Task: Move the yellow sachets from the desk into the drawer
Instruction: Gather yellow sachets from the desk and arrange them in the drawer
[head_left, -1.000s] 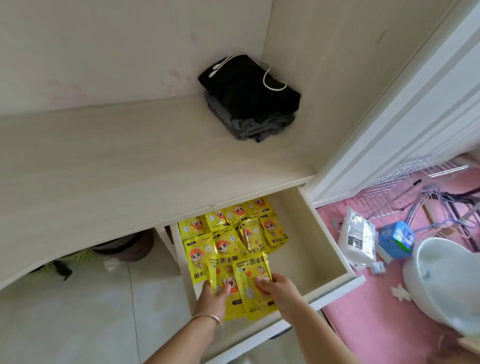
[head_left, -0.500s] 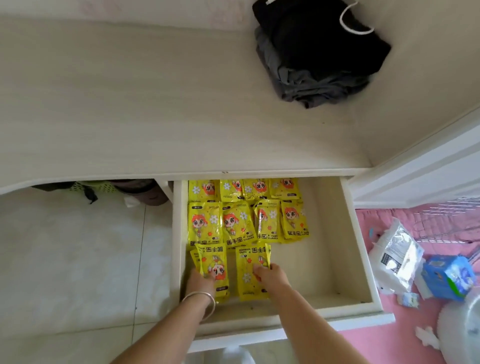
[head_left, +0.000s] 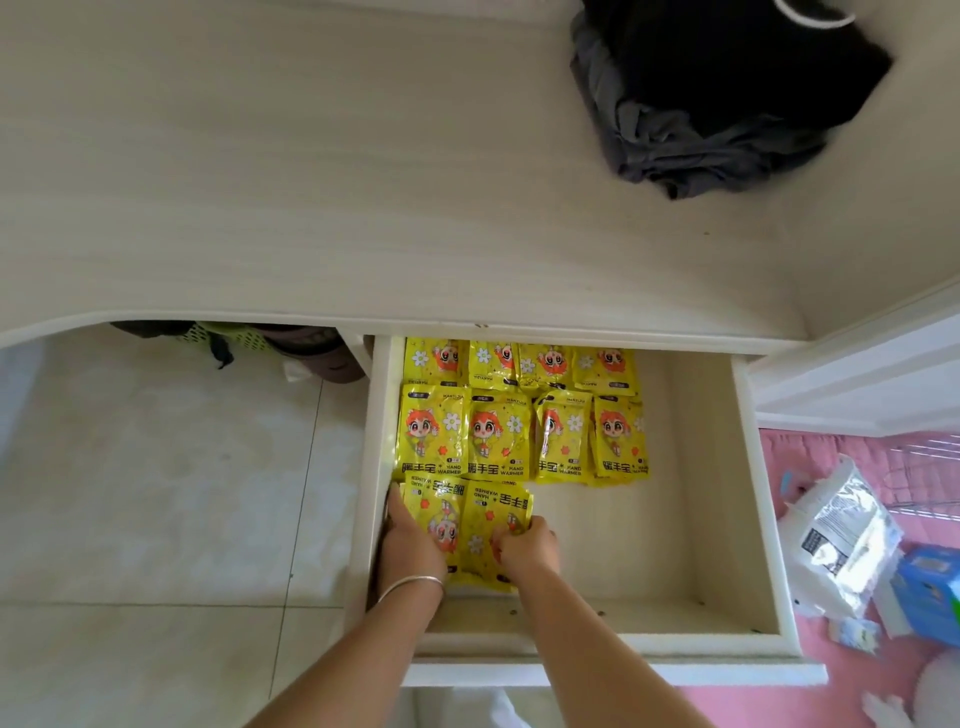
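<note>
The white drawer (head_left: 748, 519) stands pulled out below the desk (head_left: 311, 182). Several yellow sachets (head_left: 519, 431) lie in two rows at its back left. Two more yellow sachets lie in front of them, near the left wall. My left hand (head_left: 410, 540), with a silver bangle on the wrist, rests on the left front sachet (head_left: 434, 506). My right hand (head_left: 527, 548) pinches the right front sachet (head_left: 493, 514) against the drawer floor. No sachets show on the desk top.
Folded dark clothes (head_left: 722, 98) with a white cord sit at the desk's back right. A silver foil bag (head_left: 841, 540) and a blue box (head_left: 930, 592) lie on the pink surface at right. The right half of the drawer floor is bare.
Both hands have pushed the two front sachets down and leftward onto the drawer floor. The camera has tilted down and closer over the drawer.
</note>
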